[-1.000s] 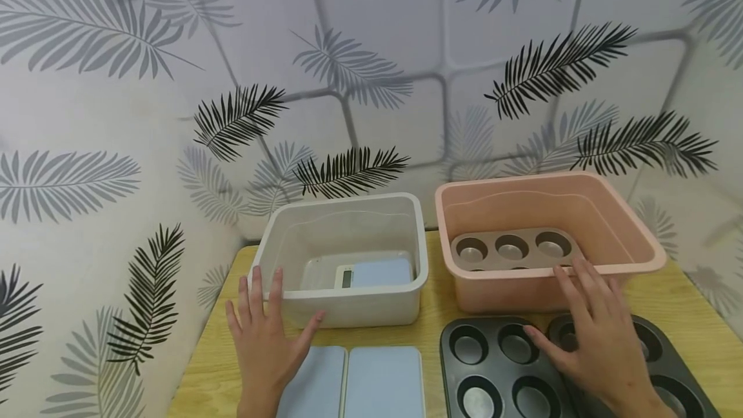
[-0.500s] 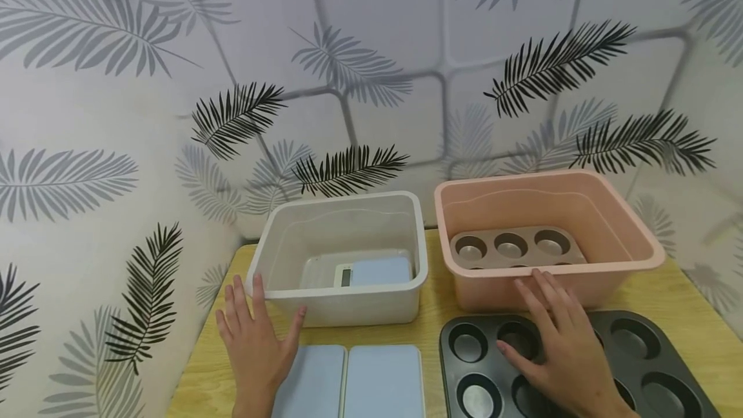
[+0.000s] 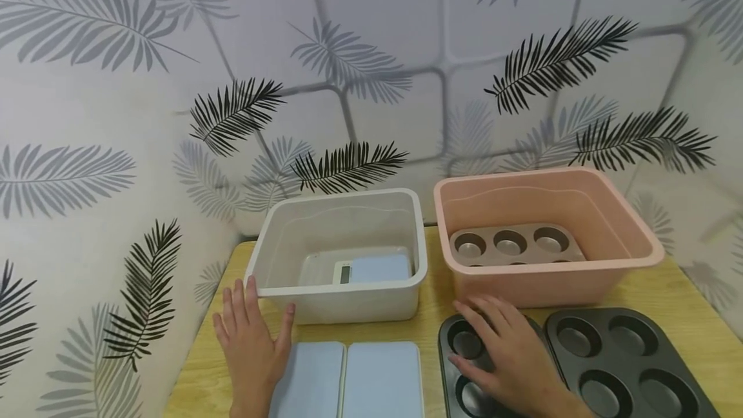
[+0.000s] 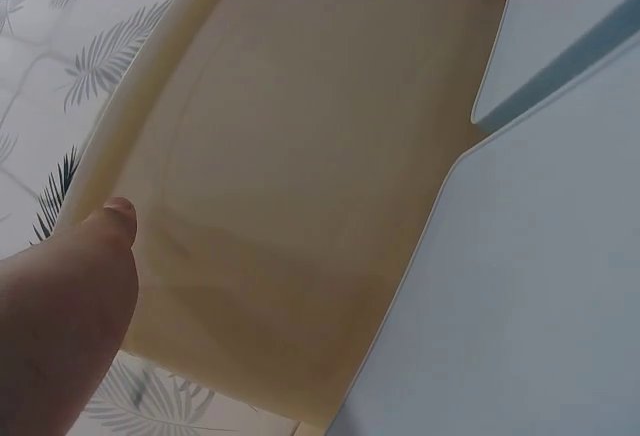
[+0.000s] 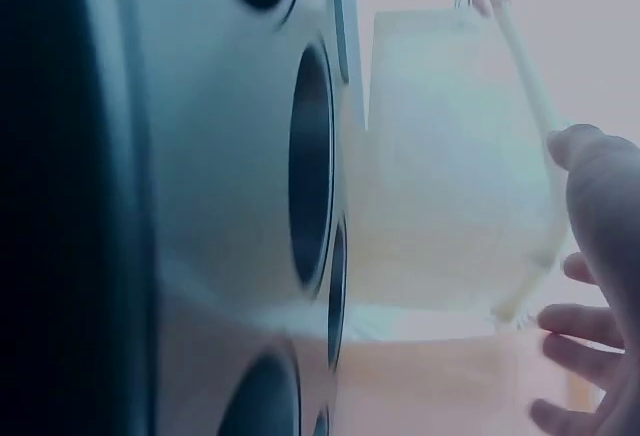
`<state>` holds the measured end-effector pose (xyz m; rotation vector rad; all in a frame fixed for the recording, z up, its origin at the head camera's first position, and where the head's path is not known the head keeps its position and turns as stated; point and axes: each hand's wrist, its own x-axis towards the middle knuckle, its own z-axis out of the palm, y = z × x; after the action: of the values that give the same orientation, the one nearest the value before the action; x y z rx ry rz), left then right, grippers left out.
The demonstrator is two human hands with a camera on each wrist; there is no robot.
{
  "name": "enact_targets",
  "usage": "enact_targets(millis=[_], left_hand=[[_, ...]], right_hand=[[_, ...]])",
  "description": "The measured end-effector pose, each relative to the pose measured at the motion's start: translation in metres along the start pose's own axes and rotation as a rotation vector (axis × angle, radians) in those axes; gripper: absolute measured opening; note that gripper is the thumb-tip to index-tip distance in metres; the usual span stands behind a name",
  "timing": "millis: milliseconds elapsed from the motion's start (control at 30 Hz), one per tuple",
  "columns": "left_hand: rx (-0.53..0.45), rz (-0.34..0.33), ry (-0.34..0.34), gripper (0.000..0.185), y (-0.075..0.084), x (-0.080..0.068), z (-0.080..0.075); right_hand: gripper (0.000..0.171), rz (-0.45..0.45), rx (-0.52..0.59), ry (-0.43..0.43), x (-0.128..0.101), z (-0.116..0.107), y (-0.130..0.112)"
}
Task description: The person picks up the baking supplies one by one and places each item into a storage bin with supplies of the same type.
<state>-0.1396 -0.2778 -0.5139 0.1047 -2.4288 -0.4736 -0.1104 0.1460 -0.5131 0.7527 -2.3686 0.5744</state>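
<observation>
My left hand [image 3: 252, 340] is at the front left corner of a white plastic bin [image 3: 348, 308], fingers straight and spread, fingertips by the rim. Inside that bin lies a flat light-blue device [image 3: 380, 269] with a small display, like a digital scale. Over the left dark muffin tin [image 3: 473, 398] hovers my right hand [image 3: 511, 357], fingers loosely bent and holding nothing; the right wrist view shows its fingers apart from the tin. A second dark muffin tin [image 3: 621, 357] lies to the right. Two light-blue flat slabs [image 3: 383, 379] lie side by side before the white bin.
A pink bin [image 3: 540, 282] stands behind the dark tins, with a bronze muffin tin [image 3: 489, 240] inside. Everything stands on a wooden table [image 3: 197, 366]. A leaf-patterned wall [image 3: 371, 121] rises directly behind both bins.
My right hand has moved left and nearer me, from the pink bin's front rim to above the left muffin tin. My left hand has shifted slightly left and down. Bins and tins stay put.
</observation>
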Motion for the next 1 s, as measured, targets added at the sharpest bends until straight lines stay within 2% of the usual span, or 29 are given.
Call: enact_targets(millis=[133,267,400,700,767,1000], left_hand=[[-0.048,-0.002,0.021,0.085,0.000,0.000,0.002],[-0.142,-0.046,0.029,0.077,-0.001,-0.002,0.005],[-0.220,-0.100,0.039,0.073,-0.004,-0.001,0.008],[-0.379,-0.151,0.065,0.075,-0.010,0.001,0.014],[-0.390,-0.154,0.062,0.075,-0.009,0.001,0.015],[-0.373,-0.160,0.062,0.074,-0.008,0.002,0.017]], right_hand=[[0.053,0.009,-0.015,-0.123,0.003,0.010,-0.010],[0.042,0.025,0.000,-0.227,0.004,0.017,-0.017],[0.035,0.022,0.028,-0.253,0.003,0.023,-0.021],[0.027,-0.021,0.121,-0.327,0.007,0.037,-0.031],[0.027,-0.019,0.147,-0.334,0.011,0.038,-0.034],[0.032,0.033,0.203,-0.460,0.028,0.042,-0.039]])
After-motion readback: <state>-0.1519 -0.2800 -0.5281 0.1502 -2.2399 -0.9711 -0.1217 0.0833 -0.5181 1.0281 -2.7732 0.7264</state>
